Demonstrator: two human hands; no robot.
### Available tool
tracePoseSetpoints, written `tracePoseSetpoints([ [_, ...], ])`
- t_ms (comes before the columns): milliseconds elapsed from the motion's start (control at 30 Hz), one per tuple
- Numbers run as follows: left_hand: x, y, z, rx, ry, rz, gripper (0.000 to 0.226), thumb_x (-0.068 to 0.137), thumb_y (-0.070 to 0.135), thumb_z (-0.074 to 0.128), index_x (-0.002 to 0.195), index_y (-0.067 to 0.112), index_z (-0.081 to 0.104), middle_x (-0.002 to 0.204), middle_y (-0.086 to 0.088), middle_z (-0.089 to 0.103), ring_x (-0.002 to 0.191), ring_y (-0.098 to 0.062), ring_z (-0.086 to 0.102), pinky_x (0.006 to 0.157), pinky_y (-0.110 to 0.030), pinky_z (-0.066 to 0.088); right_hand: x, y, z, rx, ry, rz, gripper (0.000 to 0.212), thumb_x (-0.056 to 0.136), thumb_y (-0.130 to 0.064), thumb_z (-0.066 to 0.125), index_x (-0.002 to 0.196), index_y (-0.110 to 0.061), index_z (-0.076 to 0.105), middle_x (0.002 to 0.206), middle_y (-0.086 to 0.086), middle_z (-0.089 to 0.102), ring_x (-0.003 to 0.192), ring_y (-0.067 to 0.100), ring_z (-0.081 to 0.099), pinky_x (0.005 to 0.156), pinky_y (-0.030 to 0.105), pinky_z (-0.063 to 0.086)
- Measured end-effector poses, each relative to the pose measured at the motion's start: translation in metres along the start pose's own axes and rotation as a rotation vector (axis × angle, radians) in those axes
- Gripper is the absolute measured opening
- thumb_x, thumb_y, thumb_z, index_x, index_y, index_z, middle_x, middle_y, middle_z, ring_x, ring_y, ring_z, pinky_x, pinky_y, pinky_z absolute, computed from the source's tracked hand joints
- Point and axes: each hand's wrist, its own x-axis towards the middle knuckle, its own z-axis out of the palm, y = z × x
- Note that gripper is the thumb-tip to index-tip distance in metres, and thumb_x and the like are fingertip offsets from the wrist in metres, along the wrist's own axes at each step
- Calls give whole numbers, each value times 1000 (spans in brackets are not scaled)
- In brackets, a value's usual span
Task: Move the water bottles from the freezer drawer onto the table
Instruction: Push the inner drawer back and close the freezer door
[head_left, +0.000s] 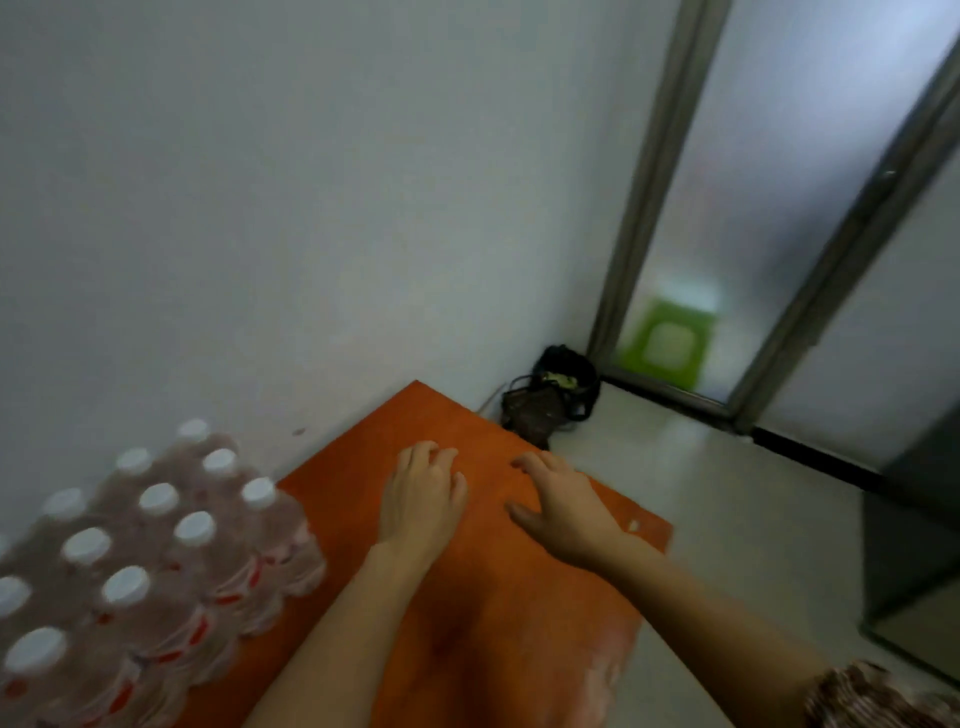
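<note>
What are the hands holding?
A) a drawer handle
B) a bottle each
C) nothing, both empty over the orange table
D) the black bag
C: the left hand and right hand are empty, fingers loosely spread over the orange table, apart from the bottles at its left.

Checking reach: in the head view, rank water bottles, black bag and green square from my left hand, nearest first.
From the left hand:
1. water bottles, left on the table.
2. black bag, on the floor beyond.
3. green square, behind the frosted door.

Probably a home: plain white wall (311, 208), frosted sliding door (779, 208), tiled floor (701, 493).
</note>
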Motion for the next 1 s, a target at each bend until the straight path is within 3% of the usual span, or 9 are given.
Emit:
tracePoseSetpoints([
  [300,-6,227,82,-161,-312,373,40,96,30,42,132,16,52,134,-7,51,125,-24,42,97,-33,40,-186,168,-105,-114,221,583,51,91,-44,52,136,-22,40,138,1,46,126,19,42,104,36,38],
  [400,-16,319,110,-187,-356,503,42,94,30,44,133,16,52,133,-7,52,123,-24,45,100,-36,40,-241,223,-138,-168,254,730,52,92,-44,50,137,-21,39,138,1,45,126,20,41,103,38,37],
  [533,-44,448,150,-182,-417,687,43,93,30,46,133,15,52,128,-9,54,117,-27,49,93,-38,44,-316,303,-178,-220,254,913,54,91,-42,50,137,-18,37,137,5,43,125,25,39,101,42,36],
  [800,-105,702,217,-149,-422,926,46,93,33,48,134,13,49,136,-11,46,127,-28,41,97,-38,42,-464,478,-266,-288,187,1150,54,92,-43,49,137,-17,35,138,7,40,127,29,35,104,49,33],
  [1000,-100,845,259,-146,-395,1010,52,94,35,46,142,17,40,150,-10,33,138,-26,28,106,-38,37,-513,604,-329,-261,206,1224,55,91,-42,51,137,-16,34,141,8,38,131,29,32,109,53,27],
])
